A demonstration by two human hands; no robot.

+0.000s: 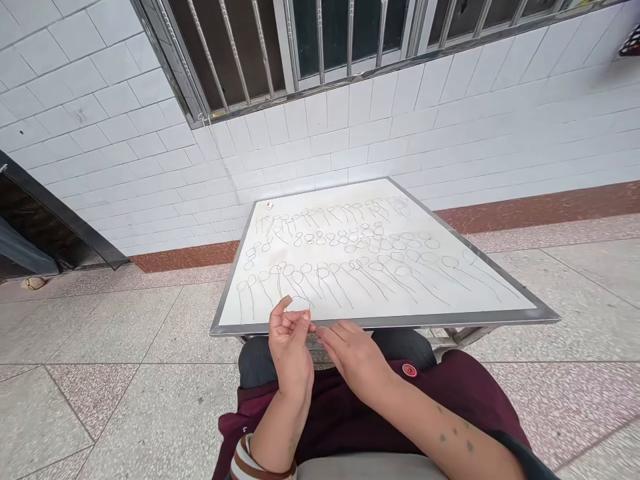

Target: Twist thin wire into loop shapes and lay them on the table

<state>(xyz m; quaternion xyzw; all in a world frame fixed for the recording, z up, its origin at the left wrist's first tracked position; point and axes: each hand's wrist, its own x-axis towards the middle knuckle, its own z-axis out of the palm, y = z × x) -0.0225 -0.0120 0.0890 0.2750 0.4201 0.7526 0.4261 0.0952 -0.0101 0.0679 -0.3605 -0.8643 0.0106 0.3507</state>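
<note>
My left hand point(291, 340) is raised at the table's near edge, thumb and fingers pinched together; whatever lies between them is too small to make out. Just right of it, my right hand point(354, 353) has its fingers pressed together, their tips close to the left fingertips, and anything in them is hidden. Many thin dark loops, several with long tails point(323, 272), lie in rows on the white tabletop point(500, 303). Paired small rings point(343, 237) form a middle row. One thin loop shows just beyond my left fingertips.
A grey metal rim point(385, 322) borders the tabletop. A small red and white item point(270, 206) lies at its far left corner. Behind stands a white tiled wall point(310, 153) with a barred window point(345, 40). My knees are under the near edge. A doorway point(30, 233) is at left.
</note>
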